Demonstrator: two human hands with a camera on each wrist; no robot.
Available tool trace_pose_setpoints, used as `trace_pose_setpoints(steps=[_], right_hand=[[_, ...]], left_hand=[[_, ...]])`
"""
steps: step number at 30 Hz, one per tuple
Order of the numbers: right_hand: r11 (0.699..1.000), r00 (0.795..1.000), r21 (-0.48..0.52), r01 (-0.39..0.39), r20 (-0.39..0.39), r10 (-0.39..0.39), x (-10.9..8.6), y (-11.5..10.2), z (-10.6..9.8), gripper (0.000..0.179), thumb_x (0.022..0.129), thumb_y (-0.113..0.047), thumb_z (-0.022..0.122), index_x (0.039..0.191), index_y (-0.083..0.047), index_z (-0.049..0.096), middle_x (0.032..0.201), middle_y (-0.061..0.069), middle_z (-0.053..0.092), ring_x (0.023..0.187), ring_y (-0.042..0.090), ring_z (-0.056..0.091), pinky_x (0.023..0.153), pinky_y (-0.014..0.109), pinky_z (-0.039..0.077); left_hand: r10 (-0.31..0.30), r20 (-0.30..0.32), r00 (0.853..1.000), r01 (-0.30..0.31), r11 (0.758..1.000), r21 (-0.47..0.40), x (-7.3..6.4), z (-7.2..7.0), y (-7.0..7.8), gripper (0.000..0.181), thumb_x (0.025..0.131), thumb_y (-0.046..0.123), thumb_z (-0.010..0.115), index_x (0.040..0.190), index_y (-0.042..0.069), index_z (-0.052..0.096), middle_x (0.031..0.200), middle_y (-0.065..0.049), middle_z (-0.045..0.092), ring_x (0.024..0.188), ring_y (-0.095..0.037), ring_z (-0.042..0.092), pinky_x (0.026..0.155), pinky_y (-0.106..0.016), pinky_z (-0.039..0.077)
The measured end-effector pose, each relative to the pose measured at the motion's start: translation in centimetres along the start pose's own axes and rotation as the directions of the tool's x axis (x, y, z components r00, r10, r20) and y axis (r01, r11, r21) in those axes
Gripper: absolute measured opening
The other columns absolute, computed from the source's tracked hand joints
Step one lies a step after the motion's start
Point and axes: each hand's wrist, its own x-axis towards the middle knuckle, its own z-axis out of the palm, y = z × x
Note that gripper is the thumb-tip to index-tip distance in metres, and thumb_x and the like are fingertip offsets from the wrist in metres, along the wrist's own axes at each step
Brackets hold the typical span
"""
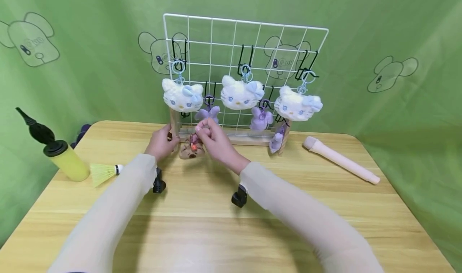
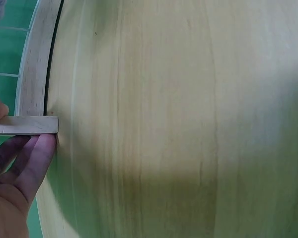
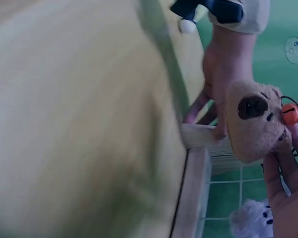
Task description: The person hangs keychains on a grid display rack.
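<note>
In the head view, my right hand [image 1: 219, 144] pinches a small brown plush keychain [image 1: 189, 152] near its top. It hangs by the front left of a white wire grid rack [image 1: 223, 20]. The right wrist view shows its dark nose and an orange bell [image 3: 290, 114]. My left hand [image 1: 160, 144] grips the rack's left wooden upright [image 1: 174, 122], with fingers and thumb on opposite sides of the wood [image 2: 30, 125] in the left wrist view. White cat plush keychains [image 1: 240, 94] hang from black hooks [image 1: 246, 56], with purple plush keychains [image 1: 260, 120] lower down.
At the left of the wooden table [image 1: 202, 241] stand a yellow hand pump [image 1: 70, 162] and a yellow shuttlecock [image 1: 102, 172]. A pale pink microphone [image 1: 343, 160] lies at the right. Green curtain [image 1: 361, 32] surrounds the table's back and sides.
</note>
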Motion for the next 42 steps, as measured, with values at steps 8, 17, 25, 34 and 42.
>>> trace_pose_setpoints(steps=[8, 17, 25, 34, 42], right_hand=[[1.000, 0.999, 0.024, -0.014, -0.047, 0.015, 2.1, -0.5, 1.2, 0.016, 0.110, -0.010, 0.048, 0.116, 0.004, 0.055, 0.105, 0.029, 0.075, 0.105, 0.038, 0.075, 0.088, 0.040, 0.065], [0.999, 0.992, 0.004, -0.054, -0.110, 0.054, 3.5, -0.1, 2.2, 0.022, 0.111, -0.013, 0.048, 0.122, 0.005, 0.053, 0.110, 0.027, 0.076, 0.102, 0.038, 0.075, 0.070, 0.018, 0.059], [0.997, 0.981, -0.015, -0.070, -0.180, 0.067, 4.6, 0.1, 2.7, 0.023, 0.110, -0.010, 0.049, 0.124, 0.006, 0.054, 0.111, 0.029, 0.073, 0.100, 0.038, 0.073, 0.064, 0.017, 0.053], [0.988, 0.969, -0.149, -0.047, -0.247, 0.009, 5.1, 0.6, 2.5, 0.022, 0.110, -0.014, 0.051, 0.122, 0.004, 0.056, 0.106, 0.023, 0.071, 0.091, 0.027, 0.069, 0.072, 0.021, 0.056], [0.979, 0.971, -0.205, -0.015, -0.237, -0.035, 5.1, 1.0, 2.6, 0.020, 0.109, -0.013, 0.051, 0.119, 0.004, 0.058, 0.099, 0.020, 0.069, 0.081, 0.017, 0.058, 0.066, 0.016, 0.047]], left_hand=[[0.012, -0.017, 1.000, -0.011, 0.999, 0.031, 0.2, -0.1, -0.3, 0.057, 0.099, 0.002, 0.053, 0.153, -0.007, 0.041, 0.127, -0.035, 0.066, 0.105, -0.043, 0.072, 0.080, -0.041, 0.068], [0.022, -0.025, 0.999, -0.021, 0.999, 0.050, 0.5, 0.0, -0.5, 0.058, 0.095, 0.004, 0.058, 0.150, -0.007, 0.046, 0.127, -0.034, 0.067, 0.111, -0.045, 0.070, 0.094, -0.050, 0.064], [0.029, -0.026, 0.999, -0.028, 0.999, 0.045, 0.5, -0.1, -0.6, 0.058, 0.097, 0.007, 0.059, 0.151, -0.008, 0.044, 0.130, -0.035, 0.065, 0.110, -0.044, 0.070, 0.093, -0.049, 0.065], [0.008, -0.014, 1.000, -0.007, 1.000, 0.028, 0.4, -0.1, -0.5, 0.060, 0.099, 0.009, 0.060, 0.153, -0.008, 0.040, 0.125, -0.034, 0.067, 0.094, -0.037, 0.074, 0.079, -0.039, 0.068], [0.016, -0.012, 1.000, -0.016, 1.000, 0.026, 0.2, -0.2, -0.4, 0.056, 0.100, 0.009, 0.059, 0.151, -0.007, 0.044, 0.121, -0.033, 0.068, 0.084, -0.032, 0.074, 0.071, -0.035, 0.067]])
